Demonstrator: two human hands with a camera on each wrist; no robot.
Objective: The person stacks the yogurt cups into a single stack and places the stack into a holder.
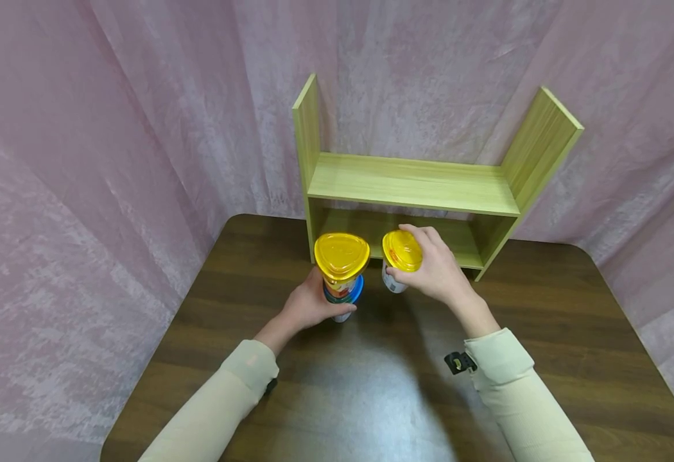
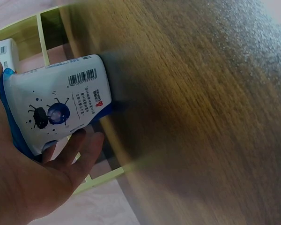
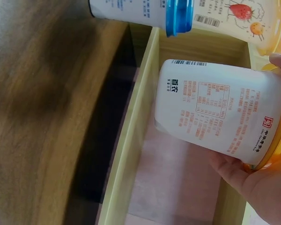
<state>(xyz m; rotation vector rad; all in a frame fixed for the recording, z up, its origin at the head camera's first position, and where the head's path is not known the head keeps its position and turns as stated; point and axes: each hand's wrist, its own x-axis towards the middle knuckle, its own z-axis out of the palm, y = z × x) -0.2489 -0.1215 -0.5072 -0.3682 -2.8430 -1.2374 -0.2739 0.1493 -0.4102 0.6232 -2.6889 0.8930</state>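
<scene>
Two hands are holding tubs: the left hand (image 1: pixel 308 301) is clamping its grip round a blue-lidded tub (image 2: pixel 56 103) that is bearing a yellow-lidded tub (image 1: pixel 341 256) on top, while the right hand (image 1: pixel 436 273) is pinching another yellow-topped tub (image 3: pixel 220 112) around its lid, near the stack at 3 o'clock. Beyond them, towards 1 o'clock, a wooden shelf (image 1: pixel 412 183) is standing on the table (image 1: pixel 239 276). Handling the three tubs before the shelf seems to be the step in hand, and any next move is probably calling for a level left grip, so the stack isn't tipping.
</scene>
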